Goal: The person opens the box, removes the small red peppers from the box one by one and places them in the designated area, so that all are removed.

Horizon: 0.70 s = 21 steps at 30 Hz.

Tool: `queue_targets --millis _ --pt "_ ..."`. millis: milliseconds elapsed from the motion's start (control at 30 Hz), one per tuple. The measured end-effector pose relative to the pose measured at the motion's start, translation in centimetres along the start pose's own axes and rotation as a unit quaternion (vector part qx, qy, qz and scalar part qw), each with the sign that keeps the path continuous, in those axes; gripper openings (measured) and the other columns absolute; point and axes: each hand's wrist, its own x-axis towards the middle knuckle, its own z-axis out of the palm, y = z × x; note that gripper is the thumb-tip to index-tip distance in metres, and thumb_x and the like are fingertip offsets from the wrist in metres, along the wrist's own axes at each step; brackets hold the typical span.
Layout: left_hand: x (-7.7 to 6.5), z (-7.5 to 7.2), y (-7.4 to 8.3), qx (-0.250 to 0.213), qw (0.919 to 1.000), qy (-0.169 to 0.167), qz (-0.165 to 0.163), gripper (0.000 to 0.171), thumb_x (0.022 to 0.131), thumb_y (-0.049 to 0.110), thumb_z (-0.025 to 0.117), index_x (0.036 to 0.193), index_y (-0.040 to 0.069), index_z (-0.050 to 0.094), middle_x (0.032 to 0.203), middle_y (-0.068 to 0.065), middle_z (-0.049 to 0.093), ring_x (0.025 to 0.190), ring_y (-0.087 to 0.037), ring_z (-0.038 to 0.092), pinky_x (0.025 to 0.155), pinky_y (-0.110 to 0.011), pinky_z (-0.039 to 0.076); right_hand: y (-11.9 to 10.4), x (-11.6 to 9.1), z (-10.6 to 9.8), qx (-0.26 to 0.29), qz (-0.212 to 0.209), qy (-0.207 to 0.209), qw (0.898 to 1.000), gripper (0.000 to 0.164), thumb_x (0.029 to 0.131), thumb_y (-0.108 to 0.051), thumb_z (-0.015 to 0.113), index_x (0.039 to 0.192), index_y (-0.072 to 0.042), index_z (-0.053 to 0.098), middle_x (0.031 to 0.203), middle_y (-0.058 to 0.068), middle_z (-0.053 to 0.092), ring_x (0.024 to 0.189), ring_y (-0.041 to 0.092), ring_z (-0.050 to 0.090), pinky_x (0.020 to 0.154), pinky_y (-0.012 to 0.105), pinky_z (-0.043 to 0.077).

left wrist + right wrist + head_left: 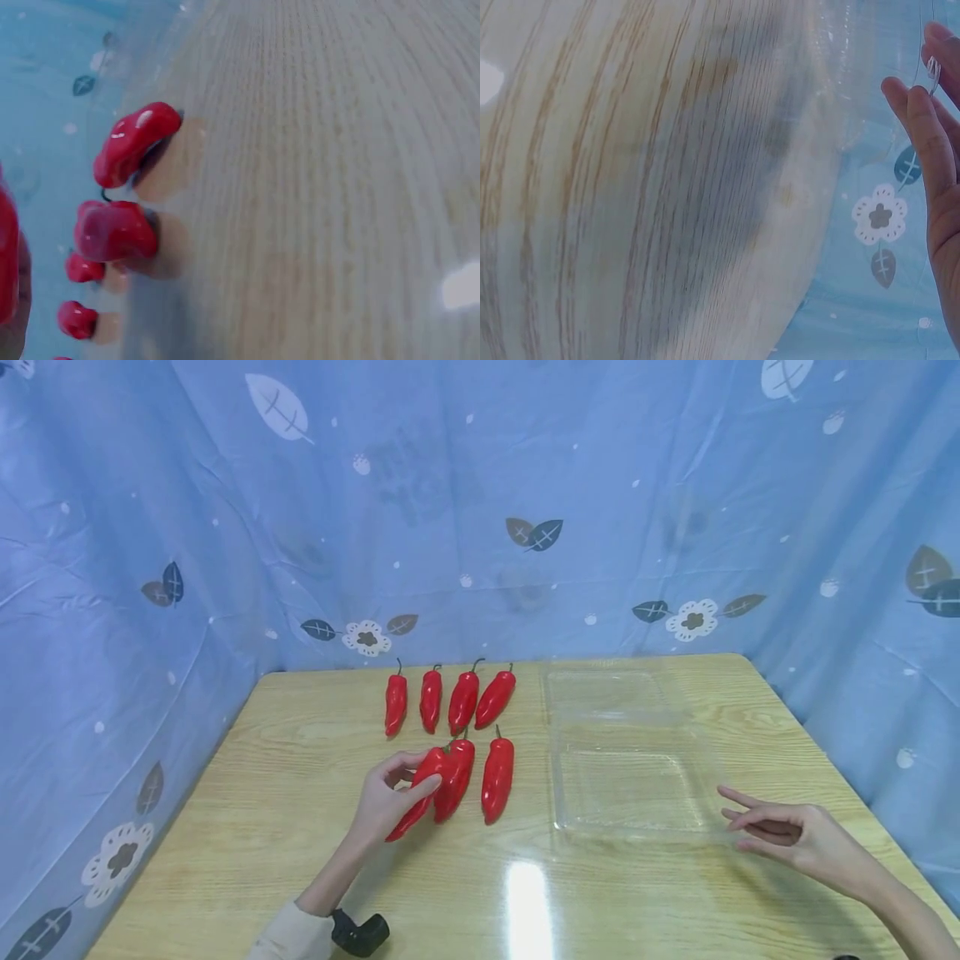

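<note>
In the head view my left hand (384, 802) holds a red chili pepper (414, 816) between thumb and fingers, its stem pointing away. Partly behind it is a second pepper (457, 783), and a third pepper (497, 781) lies just to the right. The left wrist view catches only an edge of the held pepper (7, 255). My right hand (787, 835) is at the near right corner of a clear plastic container (558, 785) with two sections. Its fingers are loosely extended, with a gap above the thumb; whether they touch the plastic is hard to tell.
Several more red peppers (431, 700) lie in a row toward the far edge of the wooden table (300, 785). A blue patterned curtain (465, 485) hangs behind and along both sides. Bright glare (528, 902) shows on the near tabletop.
</note>
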Motion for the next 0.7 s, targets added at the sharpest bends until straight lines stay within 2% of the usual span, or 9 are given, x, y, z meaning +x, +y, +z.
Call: queue_targets --millis 133,367,467,567,700 --pt "0.4 0.1 -0.7 -0.038 0.9969 0.056 -0.041 0.039 0.082 0.021 0.077 0.117 0.011 0.065 0.115 -0.005 0.064 0.098 -0.021 0.057 0.077 -0.028 0.051 0.1 0.1 0.0 -0.003 -0.002 0.002 1.000 0.027 0.079 0.020 0.063 0.104 0.012 0.064 0.142 -0.014 0.048 0.113 0.006 0.059 0.080 0.023 0.053" --pt "1.8 0.5 -1.5 -0.088 0.9787 0.134 -0.128 0.049 0.081 0.027 0.077 0.125 0.011 0.062 0.121 -0.008 0.059 0.106 -0.020 0.052 0.081 -0.023 0.049 0.2 0.0 0.1 -0.011 -0.004 0.008 1.000 0.027 0.078 0.020 0.063 0.104 0.012 0.064 0.142 -0.012 0.048 0.113 0.006 0.059 0.080 0.023 0.053" --pt "2.5 0.6 -1.8 -0.115 0.9704 0.145 -0.155 0.052 0.082 0.028 0.076 0.128 0.010 0.060 0.126 -0.009 0.055 0.111 -0.021 0.050 0.088 -0.027 0.049 0.2 -0.1 0.1 -0.014 -0.005 0.010 1.000 0.028 0.078 0.021 0.063 0.104 0.011 0.064 0.142 -0.011 0.048 0.113 0.006 0.059 0.080 0.023 0.053" --pt "3.0 0.6 -2.3 -0.143 0.9632 0.143 -0.177 0.054 0.084 0.026 0.075 0.132 0.010 0.057 0.131 -0.010 0.051 0.117 -0.023 0.047 0.098 -0.035 0.045 0.2 -0.1 0.1 -0.014 -0.006 0.010 1.000 0.028 0.078 0.021 0.063 0.104 0.011 0.064 0.142 -0.011 0.048 0.113 0.007 0.059 0.080 0.023 0.053" --pt "3.5 0.6 -3.2 -0.157 0.9589 0.137 -0.193 0.058 0.085 0.025 0.074 0.136 0.011 0.052 0.134 -0.010 0.047 0.123 -0.025 0.044 0.103 -0.040 0.041 0.2 -0.1 0.1 -0.007 -0.009 0.007 1.000 0.029 0.078 0.022 0.062 0.105 0.012 0.063 0.142 -0.010 0.048 0.113 0.007 0.059 0.080 0.023 0.053"
